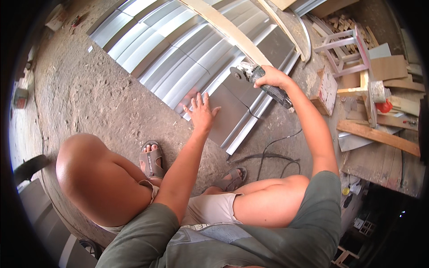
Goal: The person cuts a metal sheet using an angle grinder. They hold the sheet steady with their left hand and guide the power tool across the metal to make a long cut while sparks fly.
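Observation:
I squat over ribbed, shiny metal roofing sheets (178, 49) lying on the dirt floor. My left hand (202, 111) lies flat, fingers spread, on the near end of a sheet (230, 123). My right hand (273, 77) grips the body of an angle grinder (250, 73), whose disc end sits over the sheet just beyond my left hand. The grinder's black cable (268, 154) trails across the floor near my right foot.
A long pale wooden plank (232, 31) lies across the sheets. To the right stand a pink wooden stool (346, 53), wood offcuts, boards (380, 136) and a red object (384, 106). Bare dirt floor (89, 98) spreads to the left. My sandalled feet (152, 161) are close below the sheet.

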### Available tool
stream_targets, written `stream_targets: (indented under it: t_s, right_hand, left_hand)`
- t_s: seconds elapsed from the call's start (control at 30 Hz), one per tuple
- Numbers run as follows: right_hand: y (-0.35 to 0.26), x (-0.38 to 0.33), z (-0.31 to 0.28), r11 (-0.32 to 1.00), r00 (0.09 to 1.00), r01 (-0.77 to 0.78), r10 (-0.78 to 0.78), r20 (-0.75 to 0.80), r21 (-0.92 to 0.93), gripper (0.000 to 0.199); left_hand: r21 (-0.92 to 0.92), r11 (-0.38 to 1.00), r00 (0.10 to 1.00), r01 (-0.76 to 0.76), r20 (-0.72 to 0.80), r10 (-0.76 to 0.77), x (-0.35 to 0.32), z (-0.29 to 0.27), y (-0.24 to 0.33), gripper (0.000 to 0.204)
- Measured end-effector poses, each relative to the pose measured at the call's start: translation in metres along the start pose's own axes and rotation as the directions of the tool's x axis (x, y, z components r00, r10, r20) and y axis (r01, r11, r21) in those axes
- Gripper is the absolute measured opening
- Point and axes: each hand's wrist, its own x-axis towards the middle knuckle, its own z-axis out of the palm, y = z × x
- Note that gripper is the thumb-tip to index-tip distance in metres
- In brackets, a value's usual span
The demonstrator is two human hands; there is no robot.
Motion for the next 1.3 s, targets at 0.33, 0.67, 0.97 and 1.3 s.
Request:
stream_targets:
  t_s: [0.33,0.67,0.97,1.3]
  right_hand:
    - [-0.013,0.039,0.021,0.996,0.993,-0.058,0.065,0.099,-0.074,0.074]
    - [-0.009,0.072,0.035,0.984,0.989,-0.068,0.088,0.117,-0.166,0.068]
    - [-0.015,0.078,0.039,0.985,0.984,-0.079,0.102,0.144,-0.155,0.069]
    - [-0.015,0.087,0.035,0.967,0.979,-0.107,0.143,0.143,-0.233,0.077]
  left_hand:
    - [-0.024,1.000,0.991,-0.008,-0.133,0.005,0.001,-0.012,-0.002,0.089]
    - [-0.026,0.998,0.987,0.062,-0.145,-0.065,0.008,-0.007,-0.019,0.114]
    - [-0.012,1.000,0.975,0.020,-0.222,-0.022,0.007,0.003,-0.023,0.102]
    - [-0.029,1.000,0.973,0.009,-0.232,-0.016,0.007,0.002,-0.020,0.081]
